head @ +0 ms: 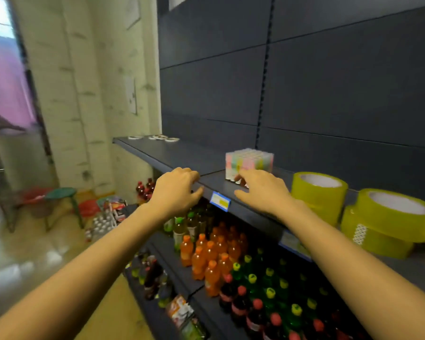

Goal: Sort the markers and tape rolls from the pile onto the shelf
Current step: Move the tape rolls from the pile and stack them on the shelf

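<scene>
While the right hand (260, 190), fingers loosely spread, touched the foot of the marker block (249, 165) on the shelf (172, 153), the left hand (177, 190) curled at the shelf edge; gripping or not, couldn't tell. The block looked light, stiff and tippy, best taken by its sides.

**No lettering can be read**

The blue-framed price tag (220, 201) clipped to the front of the shelf (182, 153) shows only a pale field and a yellow patch, with its figures blurred. A second tag (293, 244) farther right is just as smeared. The sheets (132, 94) on the wall (66, 94), the labels on the bottles (211, 278) and the white patterned sticker (359, 233) on a yellow tape roll (383, 244) are too soft to make out.
</scene>
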A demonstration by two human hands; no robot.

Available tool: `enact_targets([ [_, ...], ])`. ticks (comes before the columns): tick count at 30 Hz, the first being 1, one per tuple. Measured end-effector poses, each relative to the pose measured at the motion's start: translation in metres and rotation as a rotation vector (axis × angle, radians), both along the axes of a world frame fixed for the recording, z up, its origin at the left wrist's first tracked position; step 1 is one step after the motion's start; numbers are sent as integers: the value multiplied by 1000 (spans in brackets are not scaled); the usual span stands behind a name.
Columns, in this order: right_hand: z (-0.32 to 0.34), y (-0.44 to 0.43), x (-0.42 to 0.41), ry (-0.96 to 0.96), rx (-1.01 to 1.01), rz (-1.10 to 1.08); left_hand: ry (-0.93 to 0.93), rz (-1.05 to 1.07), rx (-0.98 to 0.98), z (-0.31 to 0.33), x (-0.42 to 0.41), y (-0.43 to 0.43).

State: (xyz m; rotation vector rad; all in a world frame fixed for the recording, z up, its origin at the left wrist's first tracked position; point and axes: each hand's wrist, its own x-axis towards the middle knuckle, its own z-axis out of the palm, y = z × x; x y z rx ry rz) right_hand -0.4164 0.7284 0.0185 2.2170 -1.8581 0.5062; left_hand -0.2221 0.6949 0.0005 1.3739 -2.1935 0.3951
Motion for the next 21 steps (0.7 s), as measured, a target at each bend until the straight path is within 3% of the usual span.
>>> enact_targets([
  [4,-11,-34,56,69,48,117,-20,132,41,-8,54,-13],
  [10,-19,-100,125,29,62,152,5,234,47,-16,132,-58],
  [21,-6,-243,251,-116,83,70,31,193,32,-12,261,-182],
])
